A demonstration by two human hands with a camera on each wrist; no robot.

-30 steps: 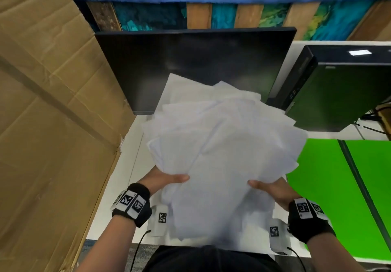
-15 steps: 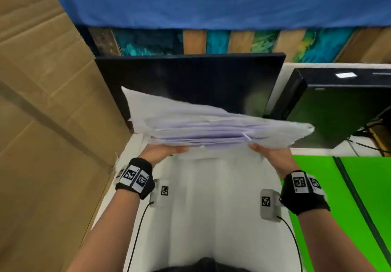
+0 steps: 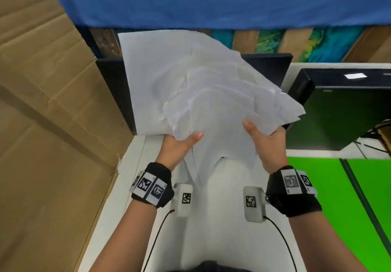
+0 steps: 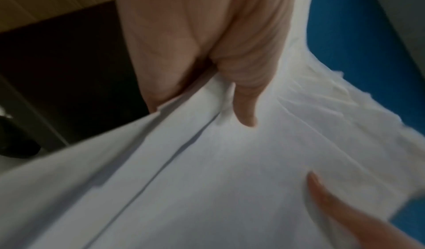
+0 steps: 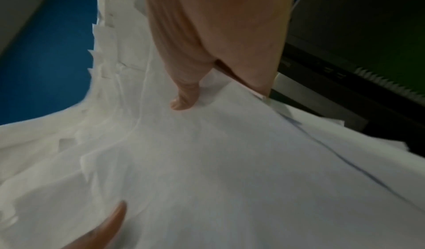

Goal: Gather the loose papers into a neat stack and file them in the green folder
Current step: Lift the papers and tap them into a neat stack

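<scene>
I am holding a ragged sheaf of white papers [image 3: 203, 94] in the air above the white desk [image 3: 222, 218], tilted up and away from me, edges fanned and uneven. My left hand [image 3: 177, 144] pinches the near left edge, thumb on top; my right hand [image 3: 268, 142] pinches the near right edge likewise. The green folder [image 3: 330, 197] lies open on the desk to my right, well apart from the sheaf. I judge that loose inner sheets could slide out, because only the near edge is clamped. The right wrist view alone shows staggered corners [image 5: 96, 67] jutting out; the head view alone shows the folder.
</scene>
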